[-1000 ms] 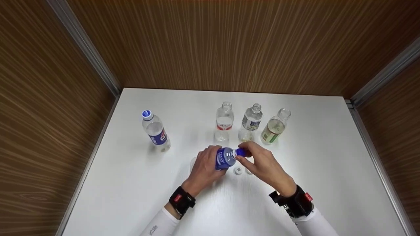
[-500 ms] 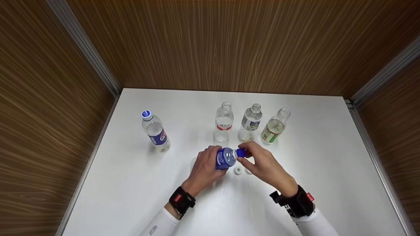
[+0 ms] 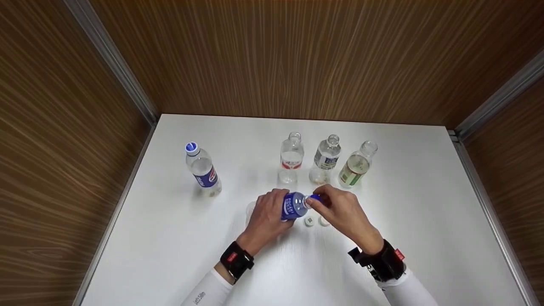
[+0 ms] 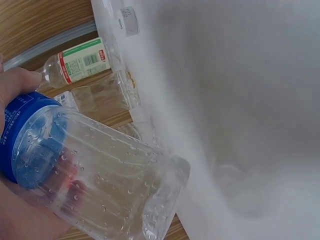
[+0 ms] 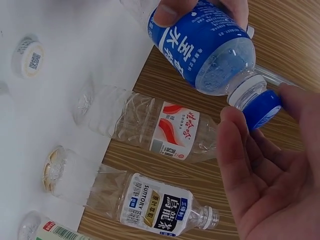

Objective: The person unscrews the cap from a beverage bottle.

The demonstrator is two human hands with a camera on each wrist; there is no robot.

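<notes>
My left hand (image 3: 265, 214) grips a plastic Pocari Sweat bottle (image 3: 291, 206) around its blue label, tilted with its neck toward the right. In the left wrist view the clear lower part of the bottle (image 4: 105, 170) shows droplets inside. At the neck, my right hand (image 3: 346, 212) pinches the blue cap (image 3: 315, 197) between thumb and fingers. The right wrist view shows this blue cap (image 5: 262, 110) on the neck, beside a white ring. Two white caps (image 3: 309, 221) (image 3: 324, 221) lie on the table just below the hands.
Three uncapped bottles stand behind the hands: a red-labelled one (image 3: 291, 163), a Suntory one (image 3: 326, 160) and a green-labelled one (image 3: 352, 172). A capped Pepsi bottle (image 3: 206, 175) stands at the left. Wood-grain panels (image 3: 276, 59) enclose the white table (image 3: 170, 238).
The right fingers have shifted around the blue cap, and the thumb now covers more of it. The left hand keeps its grip on the bottle; the other bottles stay put.
</notes>
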